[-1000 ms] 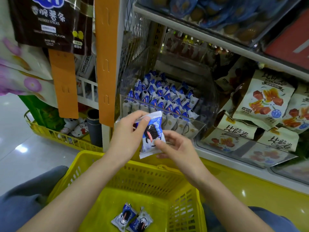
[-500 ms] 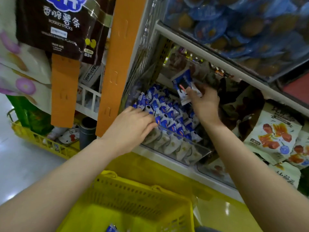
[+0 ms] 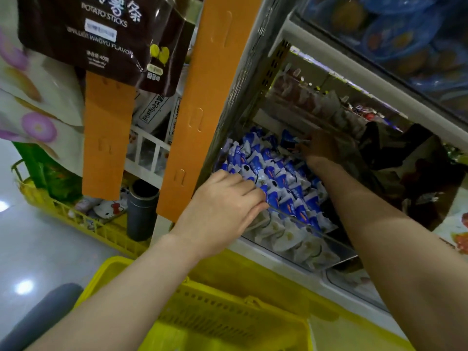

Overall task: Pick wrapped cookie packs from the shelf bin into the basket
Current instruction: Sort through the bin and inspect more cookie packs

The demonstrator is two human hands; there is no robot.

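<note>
A clear shelf bin holds several blue-and-white wrapped cookie packs standing in rows. My left hand rests on the front packs with its fingers stretched over them, holding nothing. My right hand reaches deep into the shaded back of the bin. Its fingers pinch one blue cookie pack, which stands a little above the others. The yellow basket sits below my arms at the bottom of the view; its inside is mostly out of frame.
Orange hanging strips and a dark potato-sticks bag hang left of the bin. A second yellow basket stands on the floor at left. Dark snack bags lie right of the bin. An upper shelf closes in overhead.
A second ago both hands held one pack over the basket. My right hand then carried it up and now lowers it into the bin's back. My left hand moved onto the front packs.
</note>
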